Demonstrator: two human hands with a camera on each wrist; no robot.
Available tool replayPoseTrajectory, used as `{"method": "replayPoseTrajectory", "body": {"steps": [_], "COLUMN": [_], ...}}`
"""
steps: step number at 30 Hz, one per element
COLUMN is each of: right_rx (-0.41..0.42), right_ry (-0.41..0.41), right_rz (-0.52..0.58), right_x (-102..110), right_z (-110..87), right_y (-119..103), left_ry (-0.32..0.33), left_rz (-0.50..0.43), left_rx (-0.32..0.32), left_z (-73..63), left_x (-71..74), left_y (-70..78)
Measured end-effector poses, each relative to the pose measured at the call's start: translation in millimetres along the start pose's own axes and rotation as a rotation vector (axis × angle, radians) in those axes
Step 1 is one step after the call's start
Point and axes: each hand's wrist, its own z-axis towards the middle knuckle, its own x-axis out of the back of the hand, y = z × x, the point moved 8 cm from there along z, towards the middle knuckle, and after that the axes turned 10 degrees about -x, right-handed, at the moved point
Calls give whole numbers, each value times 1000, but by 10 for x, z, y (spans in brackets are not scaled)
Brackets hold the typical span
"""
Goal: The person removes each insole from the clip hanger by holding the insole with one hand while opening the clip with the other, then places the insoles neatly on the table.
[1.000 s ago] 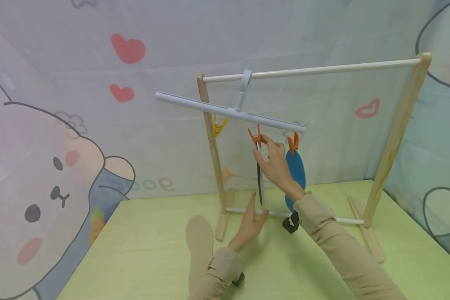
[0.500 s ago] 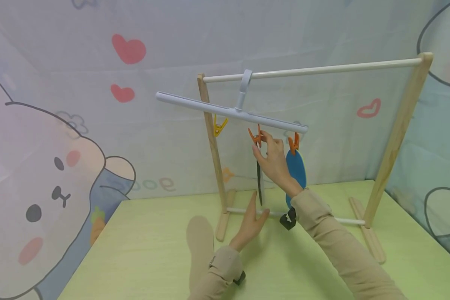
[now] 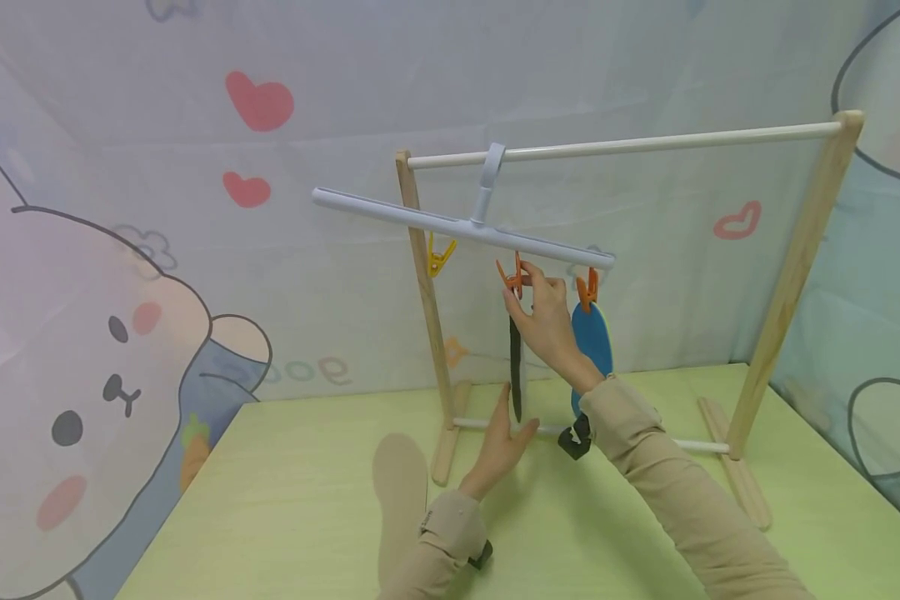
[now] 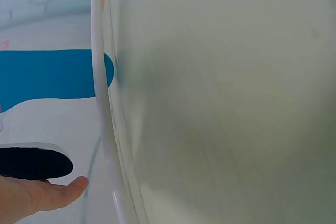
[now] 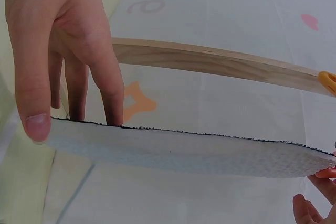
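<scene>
In the head view a shoe insole (image 3: pixel 516 367), black on one face and white on the other, hangs under an orange clothespin (image 3: pixel 513 282). My right hand (image 3: pixel 547 321) holds that clothespin between thumb and index finger, at the insole's top end. By the insole's lower end, my left hand (image 3: pixel 501 446) has its fingers extended. The right wrist view shows the left thumb (image 5: pixel 38 127) on the white side of the insole (image 5: pixel 184 150) and the fingers along its black edge. To the right, a blue insole (image 3: pixel 591 337) hangs from another orange clothespin (image 3: pixel 587 289).
A white hanger (image 3: pixel 420 218) tilts down to the right, hooked on the white top rod (image 3: pixel 645 144) of a wooden rack (image 3: pixel 795 283). At its left hangs a yellow clothespin (image 3: pixel 438 257). A beige insole (image 3: pixel 400 492) lies on the green table (image 3: pixel 285 500).
The black and white insole has turned slightly, so more of its black face shows, and its lower end sits a little lower. Both hands stay nearly in place.
</scene>
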Motion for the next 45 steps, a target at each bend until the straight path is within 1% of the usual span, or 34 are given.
{"method": "replayPoseTrajectory", "body": {"steps": [6, 11, 19, 26, 34, 41, 45], "right_rx": [6, 10, 11, 6, -24, -27, -34], "right_ry": [7, 3, 4, 17, 23, 29, 31], "right_rz": [-22, -25, -24, -32, -34, -28, -46], "right_x": [-1, -1, -8, 8, 30, 40, 43], "right_z": [11, 16, 12, 9, 9, 16, 26], "right_y": [6, 6, -13, -30, -23, -22, -17], "left_ry": [-5, -7, -1, -8, -9, -15, -14], "left_rz": [0, 6, 18, 15, 47, 29, 20], "left_rx": [6, 0, -42, -24, -33, -29, -24], "left_z": [8, 11, 25, 22, 21, 4, -5], "left_x": [-16, -19, -33, -61, -70, -72, -66], "left_y": [-22, -25, -20, -32, 6, 20, 19]}}
